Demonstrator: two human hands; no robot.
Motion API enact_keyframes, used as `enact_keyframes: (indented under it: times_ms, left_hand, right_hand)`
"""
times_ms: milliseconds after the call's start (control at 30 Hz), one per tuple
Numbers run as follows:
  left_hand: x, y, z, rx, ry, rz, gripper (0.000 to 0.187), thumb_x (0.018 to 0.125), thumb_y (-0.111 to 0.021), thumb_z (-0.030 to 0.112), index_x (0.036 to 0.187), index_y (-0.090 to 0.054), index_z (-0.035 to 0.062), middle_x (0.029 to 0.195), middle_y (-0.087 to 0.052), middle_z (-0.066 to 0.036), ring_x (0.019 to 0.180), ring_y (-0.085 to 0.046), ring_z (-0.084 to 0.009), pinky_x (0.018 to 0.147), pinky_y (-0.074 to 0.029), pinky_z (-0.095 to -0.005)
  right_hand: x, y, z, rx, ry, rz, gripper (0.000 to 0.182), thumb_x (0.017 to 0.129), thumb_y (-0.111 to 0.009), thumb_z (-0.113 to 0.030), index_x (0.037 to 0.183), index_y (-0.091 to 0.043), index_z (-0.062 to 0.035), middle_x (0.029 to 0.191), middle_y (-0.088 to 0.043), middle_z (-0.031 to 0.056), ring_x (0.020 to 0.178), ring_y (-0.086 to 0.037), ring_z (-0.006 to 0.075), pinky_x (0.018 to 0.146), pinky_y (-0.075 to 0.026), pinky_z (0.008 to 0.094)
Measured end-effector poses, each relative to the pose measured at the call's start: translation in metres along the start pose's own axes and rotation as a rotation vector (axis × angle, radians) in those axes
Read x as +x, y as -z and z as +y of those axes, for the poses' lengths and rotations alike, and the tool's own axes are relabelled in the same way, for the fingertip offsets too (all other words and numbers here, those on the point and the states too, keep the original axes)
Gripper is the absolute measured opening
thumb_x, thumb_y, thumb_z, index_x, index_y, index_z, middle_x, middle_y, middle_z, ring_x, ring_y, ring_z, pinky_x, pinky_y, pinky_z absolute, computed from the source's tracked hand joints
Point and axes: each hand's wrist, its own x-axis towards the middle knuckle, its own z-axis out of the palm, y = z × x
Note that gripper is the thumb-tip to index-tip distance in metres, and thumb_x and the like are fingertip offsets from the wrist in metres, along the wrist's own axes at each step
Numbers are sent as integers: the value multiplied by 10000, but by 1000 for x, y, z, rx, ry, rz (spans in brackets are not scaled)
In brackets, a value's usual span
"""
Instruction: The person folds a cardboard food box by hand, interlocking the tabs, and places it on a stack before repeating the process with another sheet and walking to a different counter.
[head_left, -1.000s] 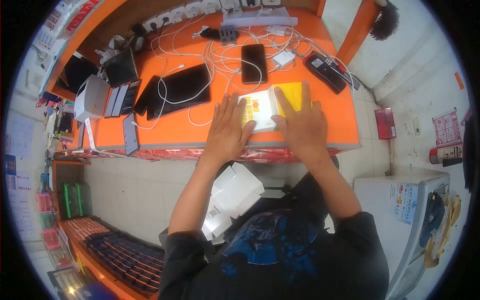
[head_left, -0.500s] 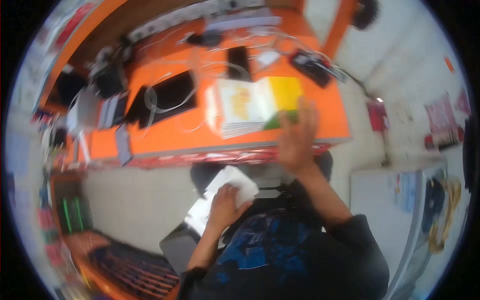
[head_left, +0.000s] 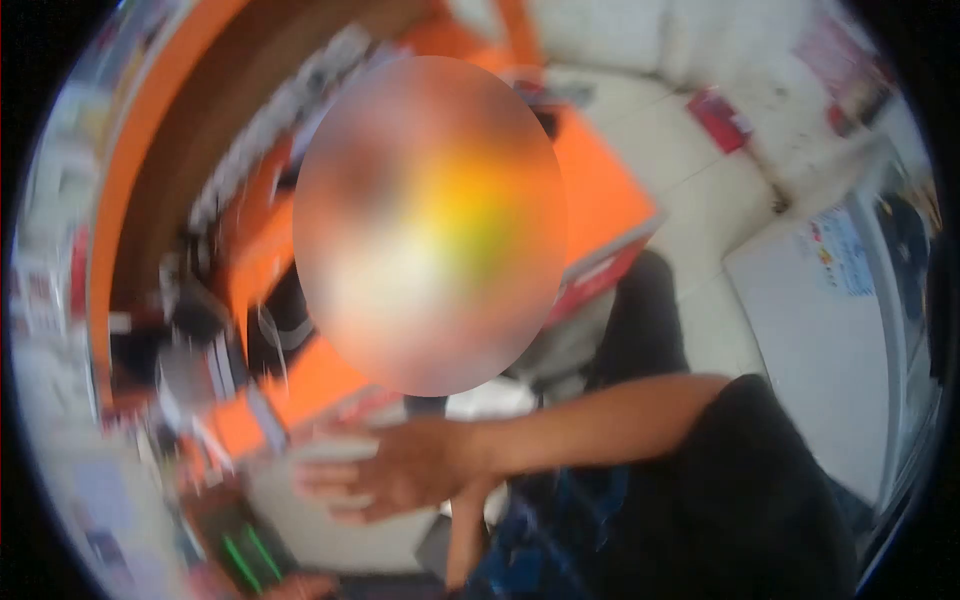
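Observation:
My right hand (head_left: 395, 465) reaches across my body to the left, its fingers spread and nothing seen in them. Behind it rises my left forearm (head_left: 466, 535); the left hand itself is hidden by the right wrist, so its grip does not show. A white, paper-like thing (head_left: 490, 401) shows in part at my lap, just above the right forearm. On the orange table, a blurred oval patch covers the middle; through it comes the yellow and green of a booklet (head_left: 475, 205), its outline lost.
The orange table (head_left: 610, 185) runs diagonally before me. A dark flat device (head_left: 275, 325) with a pale cable lies at its left part. A white fridge-like cabinet (head_left: 820, 320) stands to the right. A red box (head_left: 718, 118) is fixed near the far wall.
My right hand has swung from above the booklet down and left, across my left arm. The view has turned, tilting the table, and an oval blur now covers its middle.

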Motion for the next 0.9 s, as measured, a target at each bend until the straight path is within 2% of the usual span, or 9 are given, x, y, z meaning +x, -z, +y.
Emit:
enact_keyframes:
  times_ms: [167,267,367,433,567,633,767,867,900]
  left_hand:
    - [-3,7,22,-365,5,295,385,991,-780,279,1246,-724,-4,1319,-698,-263,1231,-650,-469,1072,-515,-515]
    - [-3,14,10,-291,58,225,302,1020,-733,251,1182,-743,-3,1224,-708,-243,1154,-664,-453,1026,-521,-515]
    - [-6,5,-8,-231,58,135,194,1025,-697,159,1095,-760,-11,1091,-711,-221,1067,-667,-443,961,-528,-505]
    - [-4,11,-5,-299,70,148,150,1009,-696,93,1079,-749,-28,1029,-710,-222,979,-688,-437,882,-551,-477]
    - [-9,18,2,-298,104,130,138,1017,-683,82,1074,-732,-33,1041,-710,-229,923,-707,-424,815,-573,-459]
    - [-19,24,7,-336,176,200,118,1032,-673,69,1058,-714,-39,1019,-711,-213,858,-737,-370,752,-598,-430]
    - [-48,51,11,-407,266,414,124,1082,-663,66,1060,-720,-42,987,-697,-123,825,-730,-196,730,-607,-333]
    - [-81,81,20,-537,329,559,112,1053,-704,65,1098,-721,-36,965,-699,-143,805,-722,-227,726,-604,-346]
    - [-95,85,19,-588,337,632,119,1076,-701,75,1116,-728,-34,969,-703,-80,819,-698,-133,735,-581,-288]
  right_hand:
    - [-70,38,-7,132,-181,-108,444,913,-722,-275,1315,-696,-89,1517,-597,192,1437,-561,399,1163,-480,586]
    - [-124,68,-7,47,-285,-243,459,887,-801,-238,1311,-710,-87,1388,-652,165,1297,-644,365,1026,-594,489]
    - [-181,64,-23,116,-563,-413,572,864,-864,-301,1367,-691,-89,1362,-652,168,1278,-659,376,1005,-602,503]
    - [-190,60,-36,121,-1014,-444,803,839,-905,-358,1523,-574,-97,1358,-649,198,1311,-643,419,1050,-578,510]
    - [-224,26,-39,66,-1187,-713,1078,807,-937,-442,1648,-385,-53,1429,-610,266,1340,-621,462,1112,-535,524]
    - [-233,17,-35,421,-1456,-657,1112,829,-920,-421,1673,-307,-34,1524,-543,313,1425,-553,451,1169,-470,522]
    - [-226,18,-33,588,-1556,-704,1113,843,-909,-424,1674,-289,-19,1597,-454,349,1503,-470,463,1205,-427,548]
    - [-221,16,-32,337,-1311,-690,1107,831,-914,-450,1653,-331,8,1536,-514,330,1431,-513,507,1203,-444,537]
    - [-209,20,-28,158,-1089,-690,1053,831,-911,-436,1641,-378,-27,1512,-538,291,1409,-529,488,1196,-444,550]
